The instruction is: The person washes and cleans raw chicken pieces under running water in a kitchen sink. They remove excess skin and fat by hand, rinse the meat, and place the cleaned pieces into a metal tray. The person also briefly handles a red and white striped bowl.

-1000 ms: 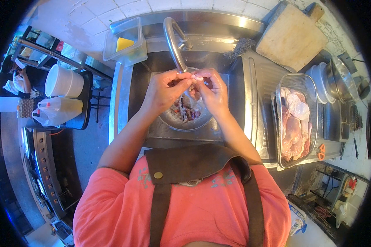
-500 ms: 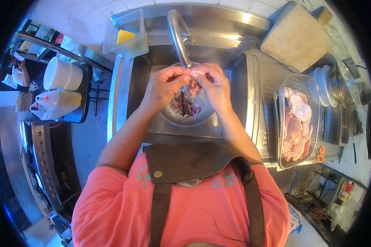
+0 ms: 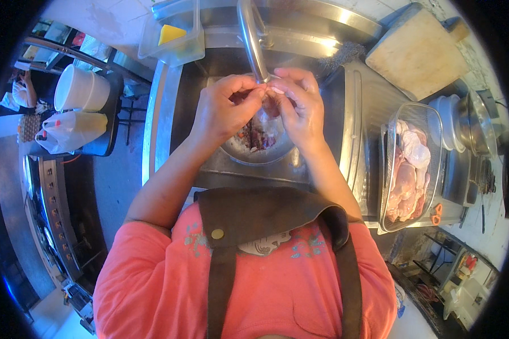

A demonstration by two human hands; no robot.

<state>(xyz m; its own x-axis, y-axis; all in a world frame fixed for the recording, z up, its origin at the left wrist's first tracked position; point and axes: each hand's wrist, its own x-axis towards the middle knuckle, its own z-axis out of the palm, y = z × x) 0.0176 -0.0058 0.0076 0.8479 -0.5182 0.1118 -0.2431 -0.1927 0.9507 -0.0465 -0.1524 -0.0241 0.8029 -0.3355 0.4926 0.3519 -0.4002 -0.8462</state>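
Chicken piece (image 3: 270,93), pale and small, sits pinched between our left hand (image 3: 223,110) and right hand (image 3: 301,107), both closed on it just under the faucet spout (image 3: 253,42) and above the metal bowl (image 3: 260,144), probably so scraps drop in.

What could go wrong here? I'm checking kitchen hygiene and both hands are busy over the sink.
1. The left hand and right hand pinch a small piece of meat under the tap; it may slip into the bowl or sink.
2. Splashes might reach the open meat tray alongside.
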